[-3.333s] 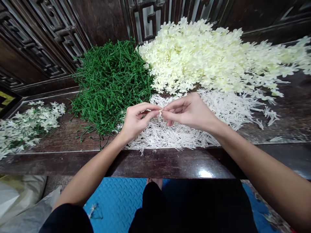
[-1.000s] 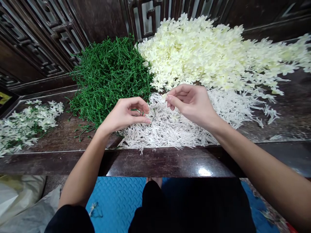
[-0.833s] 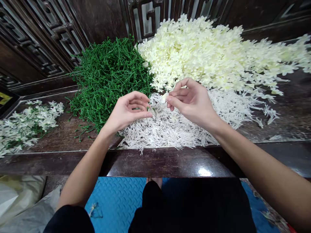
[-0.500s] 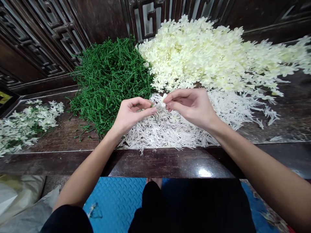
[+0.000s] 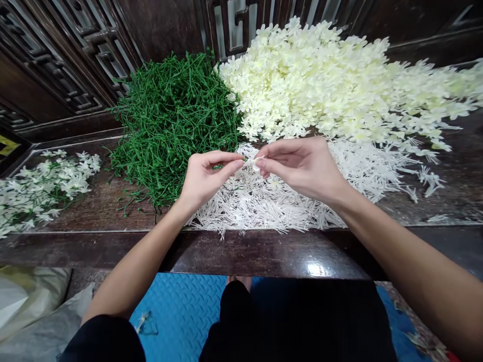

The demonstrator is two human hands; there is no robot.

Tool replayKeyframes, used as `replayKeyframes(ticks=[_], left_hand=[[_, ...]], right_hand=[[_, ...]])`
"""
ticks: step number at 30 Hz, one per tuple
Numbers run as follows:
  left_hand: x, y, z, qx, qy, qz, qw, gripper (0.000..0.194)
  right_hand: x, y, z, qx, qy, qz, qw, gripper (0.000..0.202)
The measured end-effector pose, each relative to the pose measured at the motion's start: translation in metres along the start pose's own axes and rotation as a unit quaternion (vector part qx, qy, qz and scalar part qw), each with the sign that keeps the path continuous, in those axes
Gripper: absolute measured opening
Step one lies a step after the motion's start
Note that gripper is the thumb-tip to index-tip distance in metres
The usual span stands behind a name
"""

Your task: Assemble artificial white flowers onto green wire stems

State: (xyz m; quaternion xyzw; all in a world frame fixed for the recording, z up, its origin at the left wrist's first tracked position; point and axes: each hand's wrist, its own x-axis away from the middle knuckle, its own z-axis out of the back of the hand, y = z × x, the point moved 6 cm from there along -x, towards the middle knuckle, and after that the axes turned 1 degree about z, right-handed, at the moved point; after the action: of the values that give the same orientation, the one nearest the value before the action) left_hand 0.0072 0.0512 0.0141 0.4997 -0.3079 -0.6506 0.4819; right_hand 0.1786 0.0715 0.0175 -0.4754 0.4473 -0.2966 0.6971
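A small cream blossom [image 5: 257, 162] was pinched between the fingertips of the left hand [image 5: 206, 176] and right hand [image 5: 302, 166], above the white stamen pile [image 5: 264, 201]. Green stems [image 5: 173, 120] and cream blossoms [image 5: 332, 85] were heaped on the wooden bench [image 5: 264, 251] behind.

- Looks like a home set up for piecework, artificial flowers put together by hand.
- Dark carved wooden furniture [image 5: 75, 60] with lattice panels, used as a workbench.
- Sorted heaps on its glossy top: green plastic stems [image 5: 173, 115], cream fabric blossoms [image 5: 332, 85], white plastic stamens [image 5: 271, 201].
- Finished sprigs [image 5: 41, 181] laid aside on the left.
- Blue foam floor mat [image 5: 181, 311] and plastic sacks [image 5: 33, 306] below.
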Motion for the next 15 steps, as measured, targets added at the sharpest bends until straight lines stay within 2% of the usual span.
replayKeyframes(ticks=[5, 10, 15], left_hand=[[0.003, 0.004, -0.004, -0.071, -0.012, -0.038, 0.997, 0.008], [0.005, 0.007, -0.008, -0.103, -0.039, -0.068, 0.992, 0.010], [0.007, 0.011, -0.011, -0.159, -0.055, -0.148, 0.975, 0.009]], right_hand=[[0.002, 0.002, -0.004, 0.033, -0.030, 0.002, 0.999, 0.004], [0.004, 0.005, -0.005, 0.047, -0.029, -0.009, 0.998, 0.005], [0.005, 0.008, -0.005, 0.067, -0.028, -0.026, 0.997, 0.005]])
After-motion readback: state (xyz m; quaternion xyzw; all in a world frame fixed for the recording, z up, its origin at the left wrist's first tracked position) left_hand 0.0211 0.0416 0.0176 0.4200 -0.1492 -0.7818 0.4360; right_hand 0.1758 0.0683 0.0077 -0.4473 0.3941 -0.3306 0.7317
